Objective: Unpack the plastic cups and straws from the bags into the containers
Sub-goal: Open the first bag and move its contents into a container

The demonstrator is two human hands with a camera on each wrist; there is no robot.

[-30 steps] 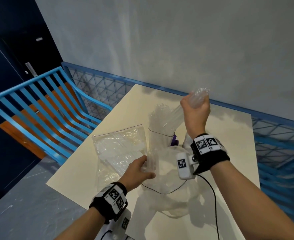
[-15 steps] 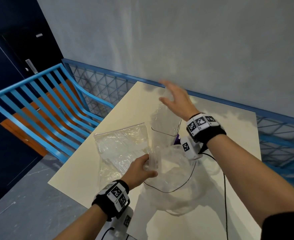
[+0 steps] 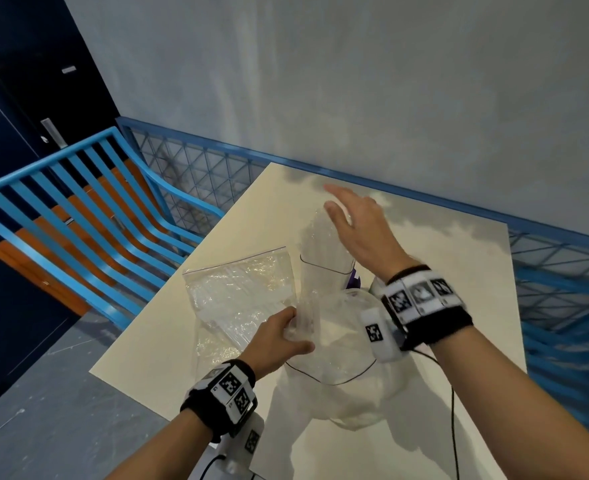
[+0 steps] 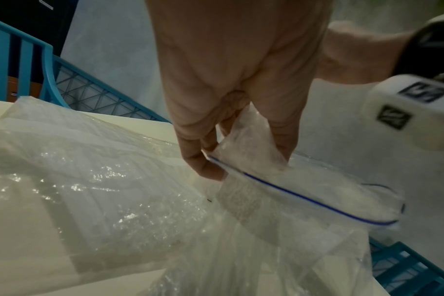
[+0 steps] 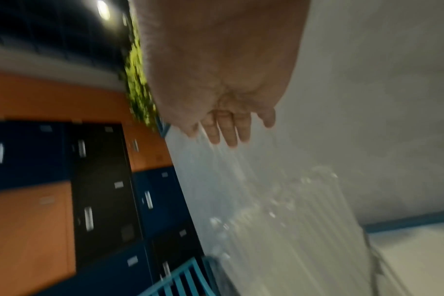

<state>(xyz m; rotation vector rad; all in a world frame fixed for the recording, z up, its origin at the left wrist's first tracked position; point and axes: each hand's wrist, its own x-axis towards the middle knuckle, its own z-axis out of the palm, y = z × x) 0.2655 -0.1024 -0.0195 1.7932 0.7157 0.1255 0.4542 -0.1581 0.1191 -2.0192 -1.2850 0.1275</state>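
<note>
Clear plastic bag (image 4: 304, 192): zip-top with a blue line along its mouth, standing open on the bench (image 3: 459, 341); the left hand (image 3: 279, 336) holds its near-left rim.
Left fingers (image 4: 198, 160): curled, pinching the bag's rim with a fold of film bunched between thumb and fingers.
Right hand (image 3: 358, 230): raised beyond the bag, palm down, holding nothing.
Right fingers (image 5: 229, 132): straight and side by side, the thumb a little apart; their tips are at the top of the straws, though contact cannot be told through the blur.
Straws (image 3: 320, 244): a bundle of clear straws standing upright in the container, just under the right fingers and beyond the left fingers.
Container (image 3: 324, 271): tall, clear, upright on the bench, touching the far side of the open bag.
Second bag (image 3: 241, 289): clear, crinkled, lying flat on the bench just left of the left fingers.
Purple item (image 3: 354, 279): small, right of the container, mostly hidden.
Railing (image 3: 78, 220): blue, left of the bench.
</note>
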